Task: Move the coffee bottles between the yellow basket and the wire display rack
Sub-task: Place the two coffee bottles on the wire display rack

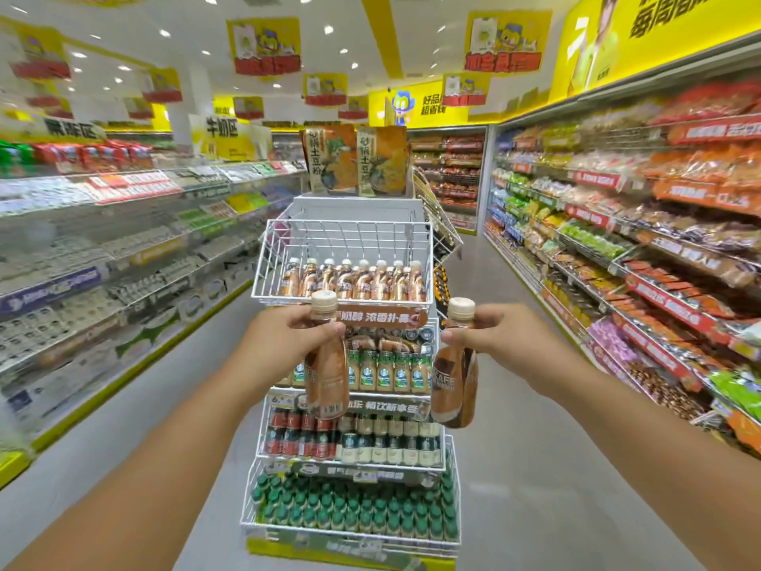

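Left hand (288, 335) gripping coffee bottle (327, 377) neck

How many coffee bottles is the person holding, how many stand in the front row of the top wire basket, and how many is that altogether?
Bottles in the hands: 2, one in the left hand and one in the right hand.
Bottles in the front row of the top wire basket: 8.
Total: 10.

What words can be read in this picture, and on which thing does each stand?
"CAFE": bottle in right hand.
"牛奶区": yellow sign.
"锅土豆粉": packs atop the wire rack.
"浓香扑鼻": rack's top banner.
Bottle in left hand, shelf tags, hanging signs: too blurred.
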The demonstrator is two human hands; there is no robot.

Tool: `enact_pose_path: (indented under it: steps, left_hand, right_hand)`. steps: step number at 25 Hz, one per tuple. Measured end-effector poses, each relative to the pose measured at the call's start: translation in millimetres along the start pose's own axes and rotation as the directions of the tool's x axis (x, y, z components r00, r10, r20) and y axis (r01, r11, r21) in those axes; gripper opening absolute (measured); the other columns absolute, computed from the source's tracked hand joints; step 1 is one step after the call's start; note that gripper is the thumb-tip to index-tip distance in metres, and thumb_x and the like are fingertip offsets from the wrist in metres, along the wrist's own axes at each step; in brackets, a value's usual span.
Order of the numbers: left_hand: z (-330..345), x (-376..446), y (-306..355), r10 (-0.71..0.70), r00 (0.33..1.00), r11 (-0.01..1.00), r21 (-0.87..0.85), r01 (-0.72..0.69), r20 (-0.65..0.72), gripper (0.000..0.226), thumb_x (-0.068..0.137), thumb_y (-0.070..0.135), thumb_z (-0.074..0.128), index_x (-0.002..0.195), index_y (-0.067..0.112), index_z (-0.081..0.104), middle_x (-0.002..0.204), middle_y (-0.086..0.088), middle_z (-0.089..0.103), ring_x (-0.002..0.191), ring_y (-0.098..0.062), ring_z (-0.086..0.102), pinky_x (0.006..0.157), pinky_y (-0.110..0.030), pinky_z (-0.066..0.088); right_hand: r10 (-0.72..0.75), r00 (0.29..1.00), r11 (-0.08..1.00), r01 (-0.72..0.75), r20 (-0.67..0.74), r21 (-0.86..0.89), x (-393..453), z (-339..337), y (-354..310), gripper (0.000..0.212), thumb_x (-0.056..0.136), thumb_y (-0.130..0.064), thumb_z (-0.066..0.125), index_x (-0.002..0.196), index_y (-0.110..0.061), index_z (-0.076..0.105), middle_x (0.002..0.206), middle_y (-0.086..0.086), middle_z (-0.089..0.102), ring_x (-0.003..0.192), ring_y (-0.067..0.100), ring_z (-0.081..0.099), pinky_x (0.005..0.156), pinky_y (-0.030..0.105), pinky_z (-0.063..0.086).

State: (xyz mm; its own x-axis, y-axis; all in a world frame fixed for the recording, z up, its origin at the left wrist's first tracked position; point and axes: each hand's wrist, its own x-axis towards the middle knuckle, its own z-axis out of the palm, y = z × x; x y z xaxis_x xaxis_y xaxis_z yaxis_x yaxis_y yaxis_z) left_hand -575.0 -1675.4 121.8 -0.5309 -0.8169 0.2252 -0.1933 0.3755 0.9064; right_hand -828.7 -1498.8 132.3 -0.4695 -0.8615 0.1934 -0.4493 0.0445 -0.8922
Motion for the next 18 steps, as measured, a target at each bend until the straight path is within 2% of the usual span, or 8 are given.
enact_pose_path:
  steps: [3,8,10,14,17,18]
  left_hand:
    - [-4.5,33.4,-20.8,-0.026,1.000,1.000,-0.001,0.026,-0.013,0.016,0.084,0.034,0.081,0.098,0.029,0.078,0.089,0.017,0.078,0.081,0.002,0.071,0.069,-0.021,0.052]
    - [-10.7,117.9,-48.2,-0.049,0.997,0.998,0.038,0.051,-0.058,0.020,0.082,0.035,0.082,0.099,0.024,0.079,0.091,0.010,0.079,0.087,-0.004,0.072,0.068,-0.020,0.051]
    - [-9.3,160.7,-57.5,-0.044,0.997,0.998,0.049,0.047,-0.070,0.022,0.082,0.036,0.082,0.099,0.023,0.079,0.090,0.011,0.079,0.088,-0.005,0.073,0.071,-0.022,0.053]
    - [4.6,244.7,-61.5,-0.059,0.997,0.995,0.071,0.063,-0.058,0.025,0.079,0.043,0.083,0.096,0.025,0.079,0.091,0.012,0.079,0.095,-0.013,0.073,0.088,-0.037,0.058]
    - [23.6,298.9,-55.0,-0.043,0.999,0.999,0.001,0.043,-0.032,0.023,0.078,0.041,0.085,0.096,0.028,0.079,0.093,0.012,0.079,0.095,-0.011,0.074,0.090,-0.036,0.058]
    - [30.2,313.4,-52.9,-0.038,0.999,0.999,-0.021,0.038,-0.012,0.022,0.078,0.041,0.085,0.096,0.029,0.078,0.092,0.013,0.079,0.094,-0.008,0.074,0.088,-0.035,0.058]
  right_hand:
    - [-0.004,1.000,1.000,0.005,0.017,-0.016,43.5,9.0,16.3,0.021,0.078,-0.032,0.088,0.095,-0.022,0.082,0.089,-0.005,0.081,0.097,0.019,0.075,0.082,0.033,0.055]
    - [-0.020,0.998,0.998,0.024,0.064,-0.061,137.9,12.9,49.3,0.025,0.074,-0.038,0.090,0.093,-0.023,0.083,0.092,-0.001,0.081,0.099,0.027,0.075,0.095,0.048,0.056]
    - [-0.037,0.998,0.998,0.039,0.047,-0.057,181.1,11.6,63.3,0.026,0.073,-0.038,0.090,0.093,-0.022,0.083,0.092,0.000,0.081,0.101,0.028,0.075,0.096,0.049,0.056]
    - [-0.027,0.999,0.999,0.028,0.039,-0.037,256.7,0.3,74.2,0.028,0.071,-0.041,0.091,0.093,-0.026,0.083,0.092,0.001,0.081,0.101,0.031,0.074,0.091,0.045,0.058]
    - [-0.019,1.000,0.998,0.019,0.013,-0.052,305.6,-6.5,71.1,0.026,0.075,-0.036,0.090,0.094,-0.019,0.083,0.091,0.000,0.081,0.096,0.025,0.076,0.091,0.045,0.058]
    - [-0.018,1.000,0.999,0.019,0.013,-0.050,319.9,-6.8,70.4,0.025,0.077,-0.035,0.089,0.094,-0.017,0.082,0.090,0.001,0.081,0.090,0.020,0.077,0.087,0.041,0.058]
